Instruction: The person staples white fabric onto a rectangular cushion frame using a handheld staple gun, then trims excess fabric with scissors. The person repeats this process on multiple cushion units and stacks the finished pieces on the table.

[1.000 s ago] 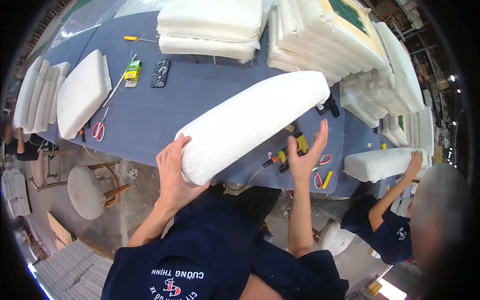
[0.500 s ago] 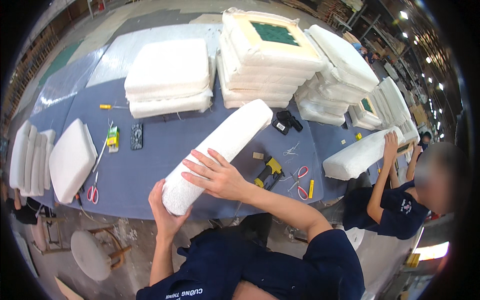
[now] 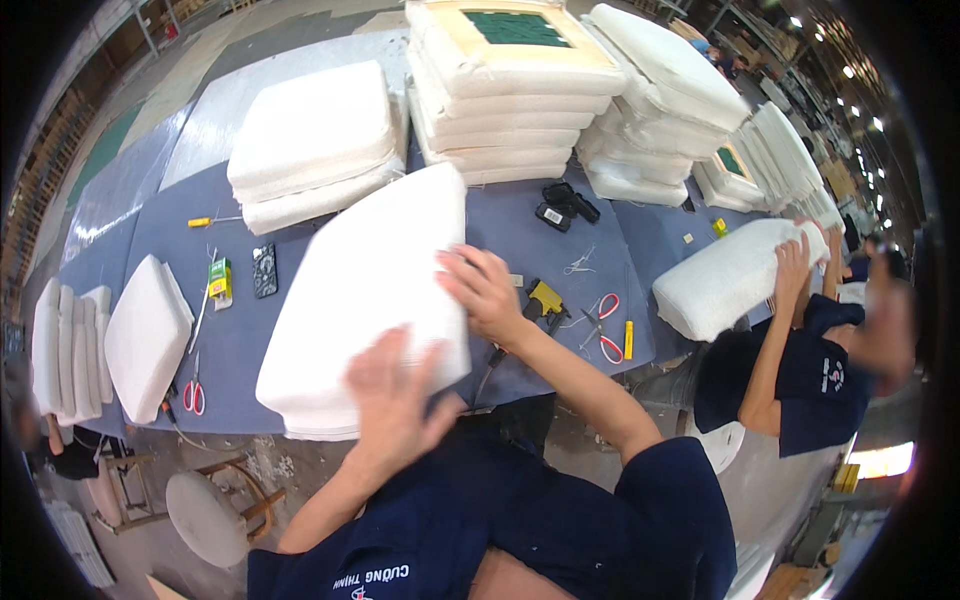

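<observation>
White cushion (image 3: 365, 300) lies flat at the near edge of the blue table (image 3: 240, 345), its near end overhanging the edge. Left hand (image 3: 395, 400) presses spread on its near end; right hand (image 3: 487, 290), fingers splayed, rests on its right edge. Right of the cushion lie a yellow staple gun (image 3: 546, 298) and red scissors (image 3: 605, 322); behind it, stacked white cushions (image 3: 310, 150).

Your left hand (image 3: 395, 400) and right hand (image 3: 485, 292) lie open on the white cushion (image 3: 365, 300), which covers the table's near middle. Right of the right hand: yellow staple gun (image 3: 545, 298) and red scissors (image 3: 603, 325) crowd the blue tabletop (image 3: 500, 215). Beyond it, cushion stacks (image 3: 510, 110) wall off the far side. Left of the left hand, bare blue surface lies open up to a phone (image 3: 265, 270) and a small cushion (image 3: 147, 335).
</observation>
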{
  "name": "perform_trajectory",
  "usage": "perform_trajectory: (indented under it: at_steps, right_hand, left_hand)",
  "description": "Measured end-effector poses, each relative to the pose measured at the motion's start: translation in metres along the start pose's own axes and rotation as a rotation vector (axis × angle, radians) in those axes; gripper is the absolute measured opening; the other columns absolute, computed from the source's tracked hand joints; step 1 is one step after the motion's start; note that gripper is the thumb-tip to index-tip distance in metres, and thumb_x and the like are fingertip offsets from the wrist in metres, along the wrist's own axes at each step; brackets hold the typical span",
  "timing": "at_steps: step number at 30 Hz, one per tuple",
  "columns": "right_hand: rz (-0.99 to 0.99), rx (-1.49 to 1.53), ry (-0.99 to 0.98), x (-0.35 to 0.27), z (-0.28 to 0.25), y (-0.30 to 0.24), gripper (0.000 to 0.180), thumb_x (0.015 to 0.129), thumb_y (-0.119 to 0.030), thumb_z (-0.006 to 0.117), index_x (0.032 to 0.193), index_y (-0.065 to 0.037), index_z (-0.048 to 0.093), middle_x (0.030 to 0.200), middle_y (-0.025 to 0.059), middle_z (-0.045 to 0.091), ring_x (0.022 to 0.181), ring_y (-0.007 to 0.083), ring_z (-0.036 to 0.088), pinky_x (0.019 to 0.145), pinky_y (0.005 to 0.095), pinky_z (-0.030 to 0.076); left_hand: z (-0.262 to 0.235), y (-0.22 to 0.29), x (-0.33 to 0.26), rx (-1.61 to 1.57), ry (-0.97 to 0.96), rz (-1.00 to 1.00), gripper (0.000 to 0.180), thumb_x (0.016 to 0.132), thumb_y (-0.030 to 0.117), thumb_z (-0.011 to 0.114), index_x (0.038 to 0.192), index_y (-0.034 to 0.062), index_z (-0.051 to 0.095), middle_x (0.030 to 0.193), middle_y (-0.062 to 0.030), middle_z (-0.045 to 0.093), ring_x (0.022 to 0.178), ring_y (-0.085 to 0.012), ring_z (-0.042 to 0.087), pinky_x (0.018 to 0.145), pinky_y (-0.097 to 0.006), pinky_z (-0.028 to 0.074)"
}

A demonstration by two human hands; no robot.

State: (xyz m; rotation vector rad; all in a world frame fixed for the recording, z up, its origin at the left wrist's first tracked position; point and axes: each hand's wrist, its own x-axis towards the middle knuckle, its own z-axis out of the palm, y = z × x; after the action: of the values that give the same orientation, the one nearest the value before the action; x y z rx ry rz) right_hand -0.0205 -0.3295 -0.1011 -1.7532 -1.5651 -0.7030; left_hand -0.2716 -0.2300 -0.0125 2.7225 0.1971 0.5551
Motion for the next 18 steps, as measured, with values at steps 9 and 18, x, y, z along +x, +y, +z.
perform_trajectory:
  at_steps: [9, 18]
  right_hand:
    - [0.510, 0.010, -0.452, -0.181, 0.047, -0.011, 0.046, 0.087, -0.006, 0.073, 0.133, -0.011, 0.074, 0.164, 0.0202, 0.050, 0.150, 0.0453, 0.048, 0.121, 0.0555, 0.040]
    - [-0.278, 1.003, 0.105, 0.193, 0.148, -0.219, 0.075, 0.084, -0.037, 0.086, 0.149, -0.011, 0.060, 0.166, 0.0173, 0.048, 0.158, 0.0425, 0.039, 0.128, 0.0633, 0.029]
  left_hand:
    - [0.192, -0.216, -0.099, 0.163, -0.034, -0.610, 0.074, 0.102, 0.037, 0.069, 0.167, 0.0120, 0.044, 0.174, -0.0318, 0.027, 0.162, -0.0532, 0.021, 0.127, -0.067, 0.021]
    - [0.173, -0.202, -0.075, 0.309, -0.080, -0.707, 0.071, 0.105, 0.039, 0.061, 0.168, 0.0128, 0.041, 0.175, -0.0257, 0.028, 0.164, -0.0446, 0.019, 0.132, -0.059, 0.016]
